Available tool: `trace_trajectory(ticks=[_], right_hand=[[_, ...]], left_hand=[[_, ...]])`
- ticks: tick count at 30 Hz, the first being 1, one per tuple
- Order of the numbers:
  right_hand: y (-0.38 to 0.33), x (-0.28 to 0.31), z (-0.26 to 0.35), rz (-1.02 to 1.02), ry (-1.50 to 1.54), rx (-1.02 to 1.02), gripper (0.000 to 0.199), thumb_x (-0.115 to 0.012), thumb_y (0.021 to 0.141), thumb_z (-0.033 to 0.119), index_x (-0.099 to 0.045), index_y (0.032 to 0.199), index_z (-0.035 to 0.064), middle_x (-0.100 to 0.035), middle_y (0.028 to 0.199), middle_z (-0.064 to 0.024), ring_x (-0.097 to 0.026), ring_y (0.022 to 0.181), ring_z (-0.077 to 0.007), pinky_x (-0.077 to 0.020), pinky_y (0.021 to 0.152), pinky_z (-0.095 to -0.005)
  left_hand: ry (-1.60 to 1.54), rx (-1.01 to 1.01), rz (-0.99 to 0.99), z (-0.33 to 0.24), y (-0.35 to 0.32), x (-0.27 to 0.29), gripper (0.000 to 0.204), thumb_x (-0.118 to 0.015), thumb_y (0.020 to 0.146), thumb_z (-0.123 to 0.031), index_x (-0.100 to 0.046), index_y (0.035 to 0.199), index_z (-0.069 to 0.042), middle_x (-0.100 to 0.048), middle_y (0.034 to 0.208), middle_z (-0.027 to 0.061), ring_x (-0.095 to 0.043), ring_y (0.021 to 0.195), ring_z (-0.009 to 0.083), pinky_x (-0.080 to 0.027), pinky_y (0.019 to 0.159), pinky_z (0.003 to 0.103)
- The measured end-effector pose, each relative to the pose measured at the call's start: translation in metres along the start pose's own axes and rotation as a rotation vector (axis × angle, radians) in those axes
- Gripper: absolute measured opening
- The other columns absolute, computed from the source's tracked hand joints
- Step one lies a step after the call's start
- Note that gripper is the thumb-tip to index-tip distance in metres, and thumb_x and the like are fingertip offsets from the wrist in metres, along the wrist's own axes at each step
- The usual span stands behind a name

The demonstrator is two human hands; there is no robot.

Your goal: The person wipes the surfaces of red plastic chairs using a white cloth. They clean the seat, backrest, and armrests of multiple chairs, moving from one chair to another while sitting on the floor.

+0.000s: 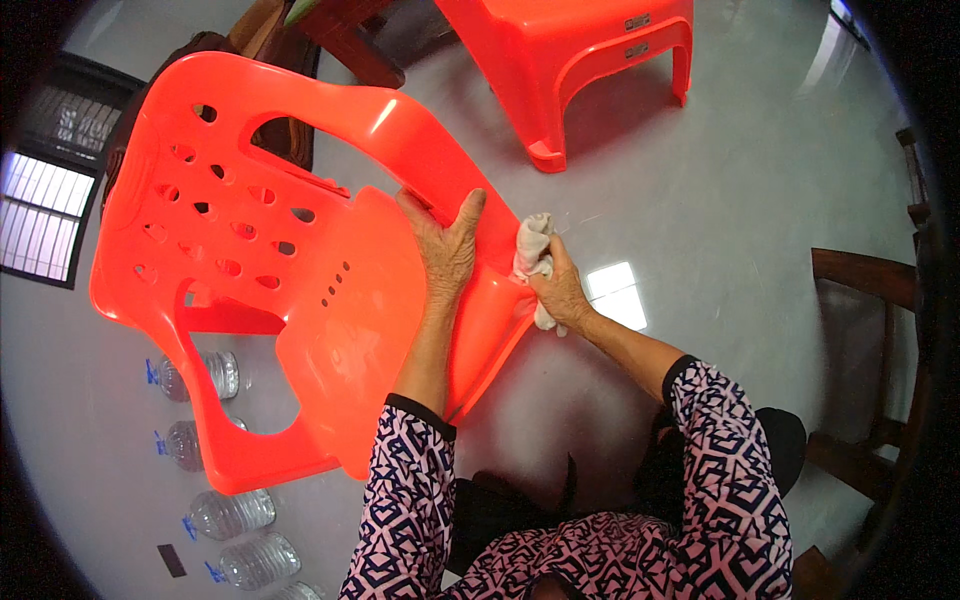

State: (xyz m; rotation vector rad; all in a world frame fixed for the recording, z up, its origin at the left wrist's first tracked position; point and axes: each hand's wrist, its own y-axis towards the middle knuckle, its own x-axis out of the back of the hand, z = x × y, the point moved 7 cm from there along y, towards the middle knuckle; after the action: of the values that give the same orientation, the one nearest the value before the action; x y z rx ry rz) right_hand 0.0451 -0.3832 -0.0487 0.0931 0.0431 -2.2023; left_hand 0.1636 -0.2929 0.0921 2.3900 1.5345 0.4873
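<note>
A red-orange plastic armchair (350,330) with a perforated backrest takes up the left and middle of the head view. My left hand (445,250) grips its right-hand armrest, thumb on top and fingertips partly hidden at the inner edge. On the outer side of that armrest, my right hand (562,290) is closed on a crumpled white cloth (535,240). The cloth touches the chair where the armrest meets the front leg, and part of it hangs below the fingers.
A red-orange plastic stool (590,70) stands on the shiny grey floor (760,180) beyond the chair. Several clear water bottles (232,513) with blue caps line the lower left. Dark wooden furniture (870,275) is at the right; a wooden leg (355,45) shows at the top.
</note>
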Motion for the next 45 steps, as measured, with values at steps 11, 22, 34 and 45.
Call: trace_trajectory(ticks=[11,22,34,45], right_hand=[[0.005,0.043,-0.143,-0.079,-0.367,-0.373,0.043,-0.052,0.078,0.009,-0.057,0.12,-0.0001,-0.06,0.119,-0.0234,-0.056,0.112,-0.0388,-0.0445,0.093,-0.0417],[-0.004,0.018,0.045,-0.204,-0.005,0.107,0.031,-0.061,0.08,0.023,-0.056,0.096,-0.0033,-0.059,0.088,-0.0213,-0.058,0.083,-0.0365,-0.0464,0.076,-0.0425],[-0.004,-0.01,0.204,-0.369,-0.355,1.092,0.044,-0.076,0.074,0.038,-0.058,0.103,0.0095,-0.046,0.113,-0.0145,-0.046,0.1,-0.0324,-0.0391,0.084,-0.0459],[-0.002,-0.033,0.339,-0.034,-0.775,1.231,0.029,-0.073,0.077,0.029,-0.064,0.097,0.0102,-0.058,0.103,-0.0101,-0.052,0.091,-0.0288,-0.0459,0.075,-0.0381]], left_hand=[[-0.128,0.001,0.014,-0.042,-0.002,-0.009,0.078,-0.079,0.081,-0.027,-0.031,0.137,-0.001,-0.047,0.129,0.0106,-0.048,0.116,0.0212,-0.039,0.101,0.036],[-0.235,0.004,0.068,-0.031,-0.006,-0.02,0.079,-0.079,0.081,-0.024,-0.03,0.138,-0.002,-0.048,0.125,0.0096,-0.05,0.11,0.0191,-0.044,0.094,0.034],[-0.438,0.137,0.111,-0.001,-0.006,-0.02,0.063,-0.053,0.093,-0.052,-0.037,0.125,0.0,-0.049,0.122,0.0124,-0.05,0.114,0.0203,-0.041,0.098,0.034],[-0.257,0.029,0.037,-0.034,-0.026,-0.022,0.082,-0.058,0.084,-0.066,-0.037,0.125,0.001,-0.047,0.123,0.0134,-0.046,0.117,0.0249,-0.038,0.1,0.039]])
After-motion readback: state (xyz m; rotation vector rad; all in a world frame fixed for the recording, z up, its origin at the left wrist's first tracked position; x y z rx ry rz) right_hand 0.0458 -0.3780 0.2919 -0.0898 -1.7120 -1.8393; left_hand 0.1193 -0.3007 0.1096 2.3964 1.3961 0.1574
